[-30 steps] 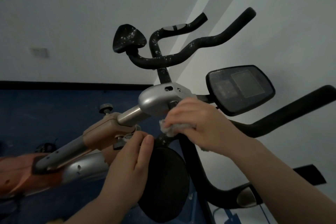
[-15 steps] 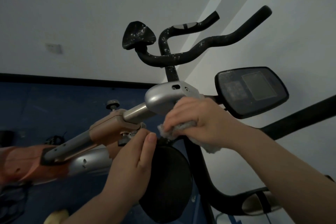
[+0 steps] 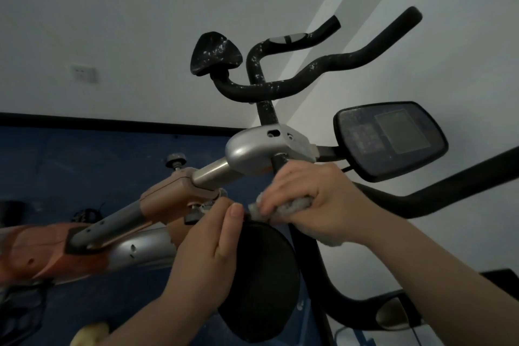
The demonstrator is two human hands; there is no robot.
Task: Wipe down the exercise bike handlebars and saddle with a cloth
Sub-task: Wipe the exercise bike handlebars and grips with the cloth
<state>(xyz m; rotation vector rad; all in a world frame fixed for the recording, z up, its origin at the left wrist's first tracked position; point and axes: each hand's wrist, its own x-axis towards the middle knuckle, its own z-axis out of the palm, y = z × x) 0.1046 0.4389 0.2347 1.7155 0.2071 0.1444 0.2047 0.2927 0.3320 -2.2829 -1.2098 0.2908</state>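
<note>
My right hand [image 3: 314,199] grips a grey cloth [image 3: 292,206] wrapped round the black handlebar bar just below the silver bracket [image 3: 252,149]. My left hand [image 3: 207,255] holds the upper edge of a round black pad [image 3: 264,275], thumb pointing up beside the cloth. The near handlebar [image 3: 449,191] curves away to the right from under my right hand. A second, speckled handlebar [image 3: 323,67] with a dusty triangular pad [image 3: 214,53] rises behind. No saddle shows.
A dark console screen [image 3: 390,137] sits right of the bracket, close above my right wrist. The copper and silver stem [image 3: 168,199] runs down left over a blue floor. White walls stand behind, with a socket [image 3: 82,73] on the left.
My right hand has slid the cloth a little down the bar, baring a short stretch of black stem under the bracket. My left hand has stayed on the pad.
</note>
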